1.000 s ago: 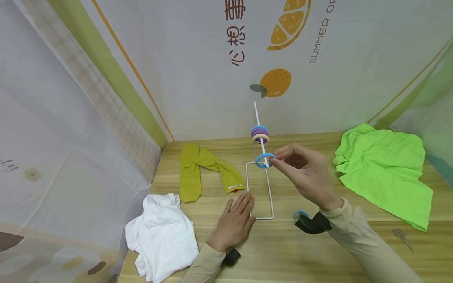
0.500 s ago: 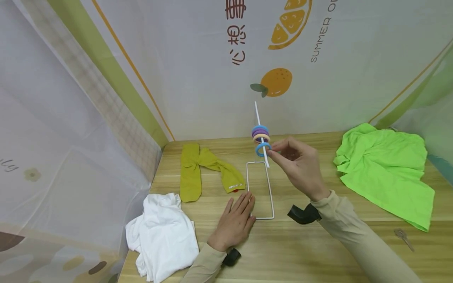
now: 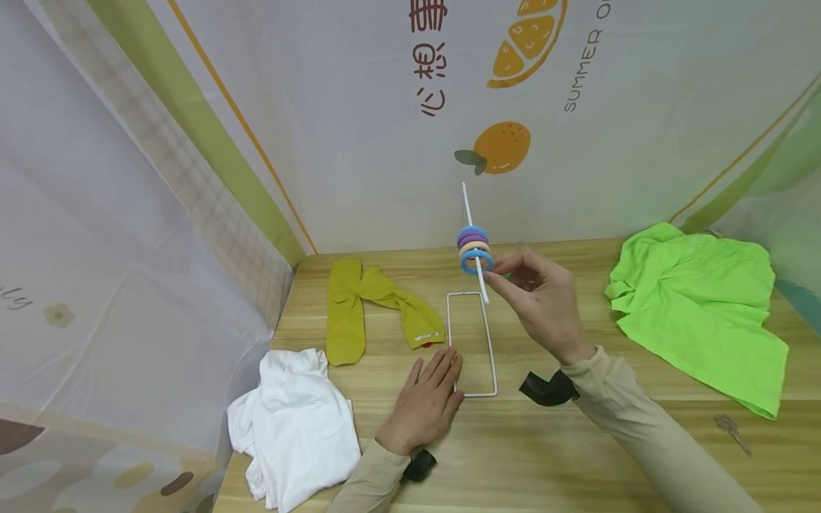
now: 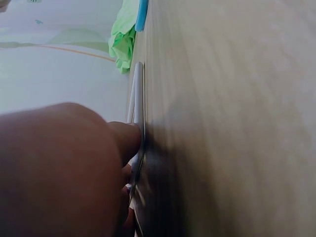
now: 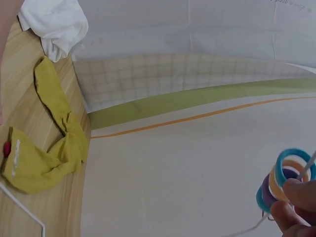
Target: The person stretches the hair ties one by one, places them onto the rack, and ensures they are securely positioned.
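My right hand (image 3: 548, 306) pinches a blue ring (image 3: 464, 266) at its right edge between thumb and fingertips. The ring is threaded round the slanting white rod (image 3: 467, 204) of a wire stand. Just behind it on the rod hang a peach ring, a purple ring (image 3: 471, 237) and another blue ring. In the right wrist view the front blue ring (image 5: 279, 170) overlaps the peach one. My left hand (image 3: 423, 402) lies flat with fingers straight, pressing the left side of the stand's rectangular wire base (image 3: 489, 342) against the table.
Mustard-yellow cloth (image 3: 346, 313) lies left of the stand, with white cloth (image 3: 301, 427) in front of it. Bright green cloth (image 3: 693, 306) and a key (image 3: 731, 433) lie to the right. Another blue item (image 4: 141, 15) shows in the left wrist view. Printed curtains (image 3: 359, 142) surround the table.
My right hand has slid the blue ring from the rod's near end back along it, up to the other rings. The left hand has stayed on the base.
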Demonstrator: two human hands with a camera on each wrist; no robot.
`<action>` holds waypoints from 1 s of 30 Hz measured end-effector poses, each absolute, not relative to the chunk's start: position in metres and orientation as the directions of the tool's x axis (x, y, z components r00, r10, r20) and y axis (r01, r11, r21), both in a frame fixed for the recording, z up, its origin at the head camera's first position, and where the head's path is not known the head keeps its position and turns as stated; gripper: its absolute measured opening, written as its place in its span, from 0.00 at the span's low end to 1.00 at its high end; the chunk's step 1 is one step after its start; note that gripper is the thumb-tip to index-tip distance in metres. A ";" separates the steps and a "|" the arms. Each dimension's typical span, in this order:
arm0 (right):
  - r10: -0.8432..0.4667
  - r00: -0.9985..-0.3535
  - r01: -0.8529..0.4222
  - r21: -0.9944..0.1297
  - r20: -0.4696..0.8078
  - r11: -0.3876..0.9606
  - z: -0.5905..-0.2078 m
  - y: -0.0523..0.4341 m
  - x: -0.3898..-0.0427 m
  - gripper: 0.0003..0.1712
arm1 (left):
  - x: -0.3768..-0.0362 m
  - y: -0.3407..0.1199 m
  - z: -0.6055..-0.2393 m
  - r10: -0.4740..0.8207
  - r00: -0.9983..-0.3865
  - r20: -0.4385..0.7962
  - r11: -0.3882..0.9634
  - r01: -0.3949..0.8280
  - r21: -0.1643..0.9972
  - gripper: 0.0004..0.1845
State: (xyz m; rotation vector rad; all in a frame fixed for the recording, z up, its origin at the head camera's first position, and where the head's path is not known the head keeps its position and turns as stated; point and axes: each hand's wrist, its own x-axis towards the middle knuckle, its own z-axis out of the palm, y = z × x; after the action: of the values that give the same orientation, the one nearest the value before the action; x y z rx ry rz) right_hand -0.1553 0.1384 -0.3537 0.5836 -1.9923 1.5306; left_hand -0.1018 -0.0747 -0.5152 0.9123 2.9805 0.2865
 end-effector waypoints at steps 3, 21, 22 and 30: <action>-0.004 -0.766 -0.619 -0.736 0.643 0.273 -0.360 0.146 -0.151 0.07 | -0.102 -0.075 -0.514 0.556 -0.830 0.038 0.814 0.553 0.176 0.30; -0.327 -0.934 -0.187 -0.580 -0.146 0.793 -0.465 0.255 -0.119 0.09 | -0.102 -0.076 -0.515 0.566 -0.824 0.030 0.806 0.560 0.191 0.30; -0.344 -0.925 -0.192 -0.579 -0.163 0.793 -0.468 0.255 -0.117 0.09 | -0.102 -0.076 -0.515 0.567 -0.823 0.035 0.803 0.562 0.196 0.30; -0.340 -0.932 -0.216 -0.562 -0.125 0.799 -0.477 0.248 -0.112 0.07 | -0.101 -0.076 -0.513 0.569 -0.821 0.043 0.800 0.565 0.203 0.30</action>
State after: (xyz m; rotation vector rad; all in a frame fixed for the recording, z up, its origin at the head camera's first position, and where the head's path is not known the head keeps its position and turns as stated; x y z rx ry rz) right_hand -0.1119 0.2476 -0.4771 0.4995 -3.1868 0.9500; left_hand -0.1009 -0.0755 -0.5129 0.9332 2.9608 0.3242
